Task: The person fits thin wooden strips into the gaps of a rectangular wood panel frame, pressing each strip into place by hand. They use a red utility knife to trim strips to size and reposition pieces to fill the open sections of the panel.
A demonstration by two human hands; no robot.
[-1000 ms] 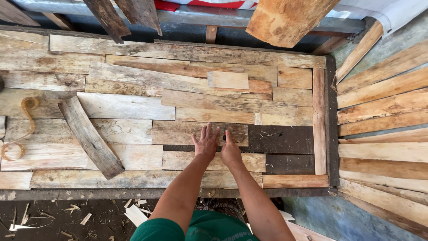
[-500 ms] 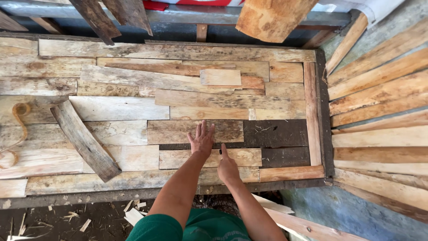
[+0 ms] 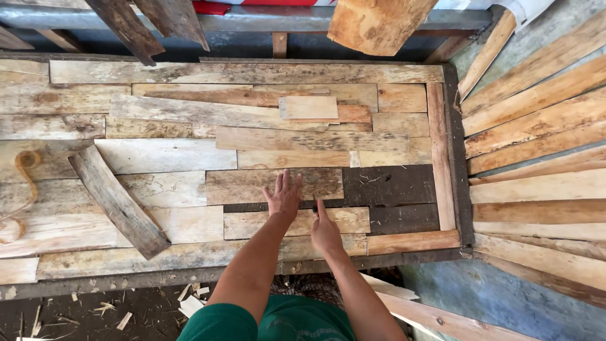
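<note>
- The left hand lies flat with fingers spread, palm down on a weathered grey-brown board set in the middle of the panel; it grips nothing.
- The right hand rests just beside it, fingers drawn together and the forefinger stretched forward, pressing on a paler short board one row nearer the person; it holds nothing either.
- Between the two boards runs a narrow dark gap, which widens to bare dark backing on the right.
- Around them is a patchwork of fitted planks within a dark frame.
- A curved grey plank lies loose across the left part.
- Stacked pale slats fan out to the right.
- Wood chips litter the dark ground below the panel edge.
</note>
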